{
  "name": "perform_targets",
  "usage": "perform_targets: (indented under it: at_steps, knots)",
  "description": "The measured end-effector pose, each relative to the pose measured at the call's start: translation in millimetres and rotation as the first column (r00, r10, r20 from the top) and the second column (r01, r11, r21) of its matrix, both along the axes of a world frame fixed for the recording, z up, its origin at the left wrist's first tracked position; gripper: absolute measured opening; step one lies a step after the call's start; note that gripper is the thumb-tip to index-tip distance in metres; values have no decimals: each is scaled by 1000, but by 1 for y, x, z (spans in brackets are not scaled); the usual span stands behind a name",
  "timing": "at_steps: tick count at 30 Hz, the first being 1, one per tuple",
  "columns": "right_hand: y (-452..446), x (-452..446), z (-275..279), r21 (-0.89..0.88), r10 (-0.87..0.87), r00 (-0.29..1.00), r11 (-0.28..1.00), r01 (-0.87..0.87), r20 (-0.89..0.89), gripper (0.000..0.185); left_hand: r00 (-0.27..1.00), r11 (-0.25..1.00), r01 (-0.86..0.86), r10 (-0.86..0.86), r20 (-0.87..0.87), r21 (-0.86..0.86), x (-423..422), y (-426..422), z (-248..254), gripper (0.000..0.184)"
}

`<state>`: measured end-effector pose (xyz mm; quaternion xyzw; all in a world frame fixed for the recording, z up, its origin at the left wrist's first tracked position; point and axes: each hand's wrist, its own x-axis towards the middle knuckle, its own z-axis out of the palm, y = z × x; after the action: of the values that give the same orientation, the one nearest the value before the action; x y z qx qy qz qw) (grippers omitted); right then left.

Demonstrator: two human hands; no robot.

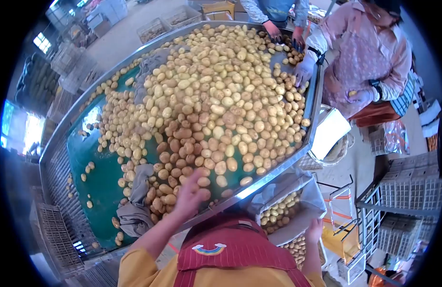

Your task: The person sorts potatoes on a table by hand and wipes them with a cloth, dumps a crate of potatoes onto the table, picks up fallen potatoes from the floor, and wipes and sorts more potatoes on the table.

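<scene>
Many potatoes are heaped on a metal-rimmed table with a green surface. My left hand reaches over the near edge of the heap, its fingers apart beside a few potatoes, somewhat blurred; nothing shows held in it. Low at the right, my right hand hangs beside a lined crate of potatoes; its fingers are too indistinct to read. A grey cloth lies bunched to the left of my left hand.
At the far right corner a co-worker's gloved hand touches potatoes, and another person's hands are at the far edge. Slatted crates stand at the right. A wicker basket sits beside the table, and a slatted rack borders its left end.
</scene>
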<state>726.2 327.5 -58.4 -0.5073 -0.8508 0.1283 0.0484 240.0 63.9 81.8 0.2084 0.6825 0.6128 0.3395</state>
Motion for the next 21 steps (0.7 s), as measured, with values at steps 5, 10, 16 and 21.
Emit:
perform_targets:
  at_steps: [5,10,16,21]
  knots:
    - [-23,-4,47,76,-268,895,963,258,356,94,574,747,-500,-92,-813,-438,-37,-204,-24,79]
    - [22,-189,137,493,264,920,865,-92,-290,82,702,491,-529,-204,-682,-692,-33,-329,-46,99]
    - [29,-301,283,871,626,753,466,-153,-203,89,777,657,-299,-254,-576,-693,-11,-355,-36,109]
    - [11,-327,330,918,677,713,376,-123,-182,96,774,578,-293,-325,-544,-762,-2,-351,-30,109]
